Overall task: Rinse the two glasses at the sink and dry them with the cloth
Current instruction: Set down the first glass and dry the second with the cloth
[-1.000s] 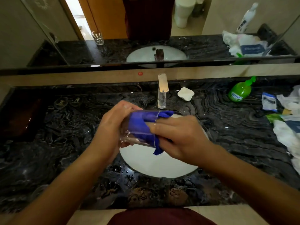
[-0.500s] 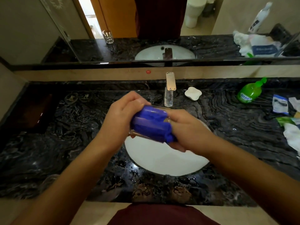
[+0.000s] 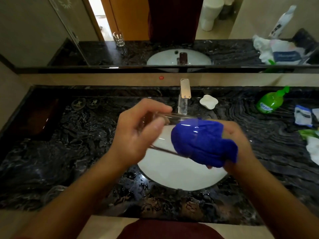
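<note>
Over the white sink basin point(image 3: 181, 173) I hold a clear glass point(image 3: 164, 135) on its side. My left hand point(image 3: 136, 135) grips its base end, fingers curled round it. A blue cloth point(image 3: 202, 144) is bunched at the glass's open right end, part of it inside. My right hand point(image 3: 240, 140) grips the cloth and is mostly hidden behind it. A second clear glass point(image 3: 55, 192) stands faintly visible on the dark counter at the lower left; its reflection shows in the mirror.
A gold faucet point(image 3: 185, 94) stands behind the basin, with a white soap dish point(image 3: 208, 101) beside it. A green pump bottle point(image 3: 270, 102), packets and white wrappers point(image 3: 303, 116) crowd the counter's right side. Water drops dot the black marble point(image 3: 86, 144) by the basin.
The cloth has slid to the right, out toward the glass's mouth, and more bare glass shows by my left hand. Both hands sit slightly higher over the basin.
</note>
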### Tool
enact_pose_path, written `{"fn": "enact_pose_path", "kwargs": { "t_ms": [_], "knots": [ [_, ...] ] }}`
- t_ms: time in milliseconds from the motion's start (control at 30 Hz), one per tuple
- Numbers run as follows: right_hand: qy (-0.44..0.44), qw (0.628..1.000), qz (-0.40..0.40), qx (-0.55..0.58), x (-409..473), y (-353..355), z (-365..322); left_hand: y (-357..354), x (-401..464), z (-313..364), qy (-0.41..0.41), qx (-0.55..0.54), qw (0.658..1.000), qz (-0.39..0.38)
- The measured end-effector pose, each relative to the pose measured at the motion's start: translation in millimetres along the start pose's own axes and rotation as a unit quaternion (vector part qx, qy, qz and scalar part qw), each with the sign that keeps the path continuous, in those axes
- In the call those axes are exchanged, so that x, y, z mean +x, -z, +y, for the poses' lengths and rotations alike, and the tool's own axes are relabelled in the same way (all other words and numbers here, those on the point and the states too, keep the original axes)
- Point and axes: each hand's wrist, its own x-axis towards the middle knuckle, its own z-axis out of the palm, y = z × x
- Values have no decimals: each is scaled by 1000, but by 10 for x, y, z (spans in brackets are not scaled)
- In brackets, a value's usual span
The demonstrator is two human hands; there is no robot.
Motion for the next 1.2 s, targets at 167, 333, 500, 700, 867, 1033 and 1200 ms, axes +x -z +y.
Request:
{"fn": "enact_pose_path", "kwargs": {
  "t_ms": [167, 333, 500, 700, 867, 1033, 1200],
  "knots": [
    [283, 888, -110, -347, 15, -47, 99, 22, 9, -17, 304, -96, 947, -33],
    [197, 941, -186, -203, 94, -182, 43, 76, 66, -21, 291, -63, 954, -37],
    [-119, 927, -188, 301, 103, -229, 40, 136, 103, 77, 122, 5, 990, -77],
    [-57, 731, -260, 628, 35, -258, -83, 32, 162, -24, -106, -3, 994, -34],
    [81, 950, -30, 300, -111, -192, -28, -27, 44, -22, 56, -92, 993, 55],
    [273, 908, -69, -309, -1, -103, 25, 9, 62, -73, 250, -96, 963, -45],
    [142, 959, -193, -152, 99, -4, -72, -53, 180, -247, 230, -86, 966, -84]
  ]
}}
